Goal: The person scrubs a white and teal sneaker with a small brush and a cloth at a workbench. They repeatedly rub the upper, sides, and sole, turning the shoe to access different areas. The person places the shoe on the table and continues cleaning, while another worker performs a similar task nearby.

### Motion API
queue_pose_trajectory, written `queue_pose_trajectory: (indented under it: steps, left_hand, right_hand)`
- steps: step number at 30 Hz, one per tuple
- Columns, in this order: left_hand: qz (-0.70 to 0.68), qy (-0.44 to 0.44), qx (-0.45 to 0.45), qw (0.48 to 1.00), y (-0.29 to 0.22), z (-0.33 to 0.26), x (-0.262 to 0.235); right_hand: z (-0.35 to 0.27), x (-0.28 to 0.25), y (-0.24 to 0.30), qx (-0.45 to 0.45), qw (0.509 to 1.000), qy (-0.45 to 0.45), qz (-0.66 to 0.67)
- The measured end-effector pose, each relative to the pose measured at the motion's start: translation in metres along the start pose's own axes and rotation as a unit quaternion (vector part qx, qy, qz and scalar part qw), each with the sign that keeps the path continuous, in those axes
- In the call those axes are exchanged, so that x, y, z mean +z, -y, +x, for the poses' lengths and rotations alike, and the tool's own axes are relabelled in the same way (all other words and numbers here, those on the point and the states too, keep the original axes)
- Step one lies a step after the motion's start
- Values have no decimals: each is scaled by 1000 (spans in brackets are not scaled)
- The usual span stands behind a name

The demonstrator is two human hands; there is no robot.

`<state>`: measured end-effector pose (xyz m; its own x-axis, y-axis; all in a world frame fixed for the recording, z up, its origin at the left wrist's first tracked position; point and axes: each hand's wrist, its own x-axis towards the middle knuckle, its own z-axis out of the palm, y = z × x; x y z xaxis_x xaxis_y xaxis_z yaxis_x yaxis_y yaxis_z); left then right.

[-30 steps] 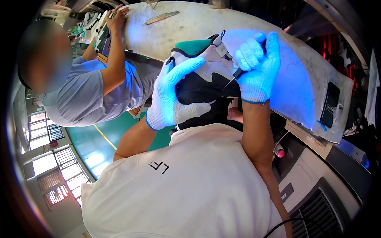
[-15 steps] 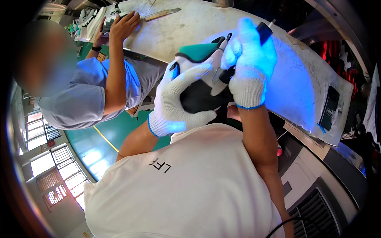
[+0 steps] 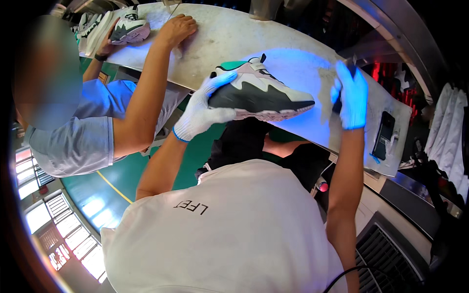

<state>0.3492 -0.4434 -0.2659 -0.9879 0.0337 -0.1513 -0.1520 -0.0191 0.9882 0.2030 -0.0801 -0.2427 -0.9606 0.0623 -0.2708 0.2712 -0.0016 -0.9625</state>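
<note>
Side-on above the table's near edge is a sneaker (image 3: pixel 261 93), white and dark grey with a teal lining and a pale pink sole. Its toe points right. My left hand (image 3: pixel 202 105), in a white knit glove, grips it at the heel, thumb underneath and fingers over the collar. Well to the right of the toe, my gloved right hand (image 3: pixel 352 97) is raised over the table and glows blue under the light. Its fingers are curled round a black-handled tool (image 3: pixel 337 104), mostly hidden by the glove.
A co-worker's hand (image 3: pixel 180 28) rests on the white worktable (image 3: pixel 220 24) at left; their other hand touches a second sneaker (image 3: pixel 129 30). More shoes (image 3: pixel 95 29) stand at far left. A black phone (image 3: pixel 384 136) lies at the table's right end.
My right hand has moved away from the shoe to the right with the tool. The sneaker has turned to show its side. The co-worker's hand has shifted right; the knife there no longer shows.
</note>
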Motion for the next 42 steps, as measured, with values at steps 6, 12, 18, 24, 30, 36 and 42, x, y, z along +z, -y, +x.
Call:
queue_pose_trajectory:
  steps: [6,12,18,24,30,36,42]
  left_hand:
    - [468,25,254,846,-62,18,50]
    - [527,227,141,807,-88,75,154]
    - [294,144,362,873,-143,31,123]
    - [510,155,260,805,-34,49,61]
    - [545,188,263,774,-62,42,104]
    - [534,266,246,764,-75,68,148]
    - [546,319,222,742,-82,82,158]
  right_hand:
    - [-71,-61,-92,-82,986,-107,102]
    - [-71,-32,-66,-6,993,-116,-32]
    - [-57,-67,-42,9,997,59,47]
    - [-61,-66,-4,-61,988,116,-84]
    - [-57,-64,-11,-12,990,71,-118]
    - [-55,-76,-13,49,983,105,-140]
    - [-68,-74,-34,-3,993,-97,69]
